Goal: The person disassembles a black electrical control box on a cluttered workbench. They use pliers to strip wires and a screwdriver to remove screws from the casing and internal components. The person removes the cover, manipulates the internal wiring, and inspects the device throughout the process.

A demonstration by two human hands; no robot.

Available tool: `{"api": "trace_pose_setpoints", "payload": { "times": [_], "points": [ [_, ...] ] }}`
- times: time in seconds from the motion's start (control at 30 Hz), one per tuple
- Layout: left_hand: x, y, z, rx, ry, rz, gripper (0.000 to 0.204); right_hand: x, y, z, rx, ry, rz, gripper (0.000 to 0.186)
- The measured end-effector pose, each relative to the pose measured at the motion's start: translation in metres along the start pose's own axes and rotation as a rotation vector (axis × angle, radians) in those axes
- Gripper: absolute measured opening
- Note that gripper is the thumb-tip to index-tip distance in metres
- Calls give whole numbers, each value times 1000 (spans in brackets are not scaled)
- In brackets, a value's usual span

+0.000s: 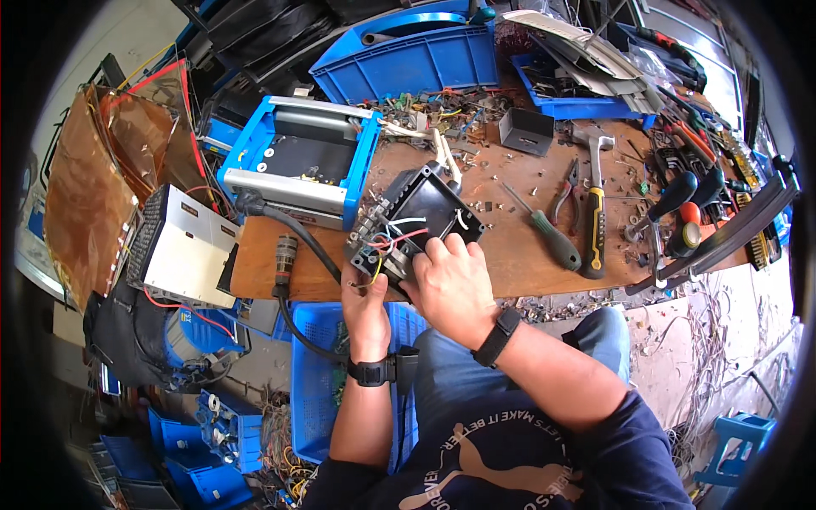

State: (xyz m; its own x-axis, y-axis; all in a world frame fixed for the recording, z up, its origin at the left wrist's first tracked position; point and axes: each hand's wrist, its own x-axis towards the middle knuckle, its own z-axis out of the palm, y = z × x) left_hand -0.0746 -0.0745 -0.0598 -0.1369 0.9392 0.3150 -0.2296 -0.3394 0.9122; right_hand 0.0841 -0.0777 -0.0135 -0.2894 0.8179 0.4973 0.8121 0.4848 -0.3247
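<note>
A black plastic electrical housing [438, 202] lies tilted at the table's front edge, its open side facing up. White, red and yellow wires [399, 240] show inside, beside metal terminal parts along its left side. My left hand [367, 313] grips the housing from below at its near left corner, thumb up against the side. The fingers of my right hand [455, 285] are curled down on its near edge; what they pinch there is hidden under the hand. Left of the housing runs a thick black cable [310, 240], and a cylindrical metal connector [286, 257] lies on the wood.
On the wooden table [518, 276] are a green-handled screwdriver [552, 238], pliers [568, 191], a hammer [594, 212] and a small black box [525, 132]. A blue-and-silver equipment frame [297, 191] stands at left. Blue bins [408, 59] and scrap sit behind; a blue basket [310, 399] is below.
</note>
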Motion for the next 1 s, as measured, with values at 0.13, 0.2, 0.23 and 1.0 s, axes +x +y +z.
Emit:
{"api": "trace_pose_setpoints", "payload": {
  "times": [0.13,0.2,0.23,1.0],
  "points": [
    [0,-3,-4,3,-15,2,59,-3,0,11,78,93,29,19],
    [0,-3,-4,13,-29,11,60,-4,0,15,105,147,53,22],
    [0,-2,-3,23,-35,20,60,-4,0,17,104,159,54,22],
    [1,-6,-2,-7,57,-27,60,-17,37,-14,176,219,80,24]
  ]
}}
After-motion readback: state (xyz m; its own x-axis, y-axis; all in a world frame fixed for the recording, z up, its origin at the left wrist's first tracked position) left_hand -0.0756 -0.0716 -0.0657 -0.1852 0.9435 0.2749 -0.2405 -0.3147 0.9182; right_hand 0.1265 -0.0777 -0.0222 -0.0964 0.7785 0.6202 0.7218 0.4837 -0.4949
